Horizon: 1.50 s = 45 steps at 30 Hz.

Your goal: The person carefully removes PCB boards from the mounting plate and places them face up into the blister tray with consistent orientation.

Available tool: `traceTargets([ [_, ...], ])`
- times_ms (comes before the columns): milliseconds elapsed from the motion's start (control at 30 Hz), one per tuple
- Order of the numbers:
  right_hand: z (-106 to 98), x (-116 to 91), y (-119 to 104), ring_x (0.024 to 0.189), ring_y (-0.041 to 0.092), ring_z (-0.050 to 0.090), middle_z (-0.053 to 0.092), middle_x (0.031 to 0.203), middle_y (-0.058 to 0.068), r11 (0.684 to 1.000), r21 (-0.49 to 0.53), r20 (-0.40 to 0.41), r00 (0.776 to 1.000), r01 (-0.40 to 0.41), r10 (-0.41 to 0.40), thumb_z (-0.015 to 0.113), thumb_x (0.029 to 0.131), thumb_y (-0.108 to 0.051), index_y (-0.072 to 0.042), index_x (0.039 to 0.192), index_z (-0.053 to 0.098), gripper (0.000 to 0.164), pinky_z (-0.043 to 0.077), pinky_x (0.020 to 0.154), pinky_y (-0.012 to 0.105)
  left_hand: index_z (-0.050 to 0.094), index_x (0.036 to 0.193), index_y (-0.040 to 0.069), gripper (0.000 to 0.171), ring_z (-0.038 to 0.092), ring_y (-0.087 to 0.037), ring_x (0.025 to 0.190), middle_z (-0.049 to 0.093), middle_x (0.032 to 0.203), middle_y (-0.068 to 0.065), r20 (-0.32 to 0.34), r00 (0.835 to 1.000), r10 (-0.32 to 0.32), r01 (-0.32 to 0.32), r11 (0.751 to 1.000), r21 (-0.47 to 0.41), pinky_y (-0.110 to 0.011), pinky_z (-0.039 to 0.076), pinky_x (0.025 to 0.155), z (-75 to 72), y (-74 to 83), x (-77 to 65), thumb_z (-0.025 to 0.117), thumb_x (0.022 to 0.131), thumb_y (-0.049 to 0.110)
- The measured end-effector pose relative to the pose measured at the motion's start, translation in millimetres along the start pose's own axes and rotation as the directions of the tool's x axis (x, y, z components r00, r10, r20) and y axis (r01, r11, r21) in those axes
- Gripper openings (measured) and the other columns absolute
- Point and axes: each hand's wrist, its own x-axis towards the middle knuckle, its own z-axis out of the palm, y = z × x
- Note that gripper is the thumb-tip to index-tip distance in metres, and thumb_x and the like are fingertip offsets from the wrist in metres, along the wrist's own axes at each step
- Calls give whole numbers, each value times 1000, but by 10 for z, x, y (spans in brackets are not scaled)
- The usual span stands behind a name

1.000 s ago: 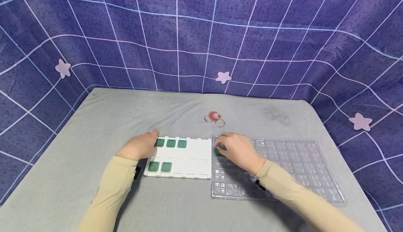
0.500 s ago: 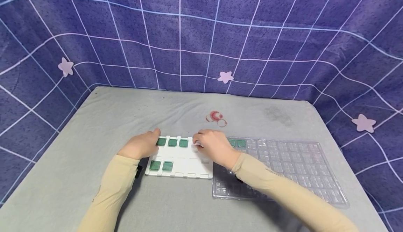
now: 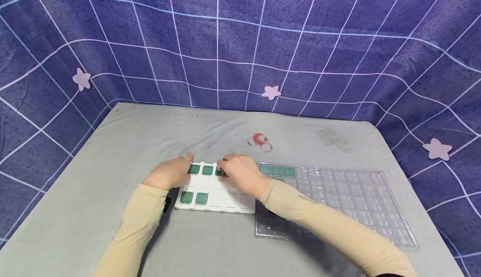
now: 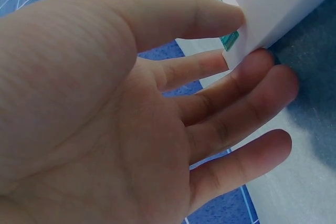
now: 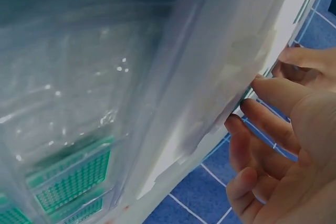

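In the head view, a white tray (image 3: pixel 210 184) holds small green perforated circuit boards, two of them in its front row (image 3: pixel 201 198). My left hand (image 3: pixel 170 173) grips the tray's left end; in the left wrist view, the thumb (image 4: pixel 220 18) lies on top and the fingers are at the edge. My right hand (image 3: pixel 240 172) is over the back row, its thumb and fingertips pinching the third circuit board (image 3: pixel 219 172). The right wrist view shows only a thin green sliver of it between the fingertips. The right hand hides part of the white tray.
A clear plastic compartment tray (image 3: pixel 349 202) adjoins the white tray on the right, with several green boards in its back left pockets (image 3: pixel 277 170). Grey cloth (image 3: pixel 210 243) covers the table, with a red stain (image 3: pixel 259 138) behind. A purple grid curtain (image 3: pixel 233 43) stands around it.
My right hand has moved left from the clear tray to the third board in the white tray's back row. The boards in the clear tray have come into view. The left hand stays put.
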Motion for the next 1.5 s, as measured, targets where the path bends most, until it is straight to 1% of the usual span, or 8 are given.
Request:
traceTargets([
  [67, 9, 15, -13, 87, 13, 70, 73, 94, -6, 1000, -11, 16, 1000, -2, 3, 81, 87, -35, -20, 104, 75, 23, 59, 71, 31, 39, 145, -6, 57, 63, -46, 115, 57, 136, -34, 0, 1000, -1, 1, 1000, 1, -61, 50, 97, 4, 0, 1, 55, 93, 9],
  [333, 13, 38, -30, 87, 13, 69, 72, 93, -5, 1000, -1, 38, 999, -25, 25, 80, 87, -35, -21, 103, 74, 23, 58, 71, 32, 43, 140, -4, 50, 66, -37, 103, 62, 128, -30, -7, 1000, 0, 0, 1000, 2, -57, 53, 92, 13, 8, 11, 55, 93, 8],
  [567, 10, 39, -24, 88, 14, 69, 72, 94, -5, 999, 34, 38, 999, -34, 33, 81, 87, -34, -21, 103, 75, 22, 59, 71, 32, 41, 143, -5, 53, 65, -39, 109, 60, 132, -31, -8, 1000, -3, 3, 1000, 5, -58, 52, 95, 22, 4, 16, 55, 93, 9],
  [633, 7, 37, -26, 88, 14, 69, 72, 94, -5, 999, 37, 39, 999, -38, 37, 81, 87, -34, -21, 104, 74, 22, 59, 71, 32, 42, 142, -4, 53, 65, -37, 106, 61, 131, -31, -8, 1000, -4, 4, 1000, 6, -57, 52, 94, 28, 4, 20, 55, 93, 9],
  [833, -14, 29, -32, 89, 14, 69, 72, 95, -5, 999, 35, 40, 999, -38, 37, 81, 87, -34, -21, 104, 74, 22, 59, 70, 32, 38, 146, -5, 57, 64, -42, 112, 57, 136, -33, -2, 1000, -3, 3, 1000, 7, -60, 51, 97, 20, -12, 23, 55, 93, 9],
  [967, -28, 22, -34, 89, 14, 70, 72, 95, -5, 999, 36, 39, 999, -37, 36, 81, 87, -32, -21, 104, 75, 21, 59, 70, 32, 38, 145, -5, 56, 64, -41, 111, 57, 136, -33, 0, 1000, -3, 3, 1000, 10, -59, 51, 96, 17, -14, 23, 55, 93, 9],
  [1300, -40, -16, -12, 87, 13, 70, 72, 92, -7, 998, 53, 10, 1000, -14, 14, 81, 86, -27, -22, 99, 75, 15, 59, 70, 31, 42, 139, -3, 49, 63, -33, 96, 61, 128, -30, 4, 1000, -3, 3, 1000, 10, -56, 53, 88, 3, -1, 13, 55, 93, 8],
  [1500, -68, -60, 5, 88, 14, 70, 72, 92, -6, 996, 84, 3, 1000, -6, 5, 81, 86, -24, -20, 99, 75, 14, 60, 70, 32, 43, 137, -3, 48, 63, -33, 95, 62, 127, -29, 5, 1000, -4, 4, 1000, 12, -55, 53, 86, 5, 1, 16, 55, 92, 8],
])
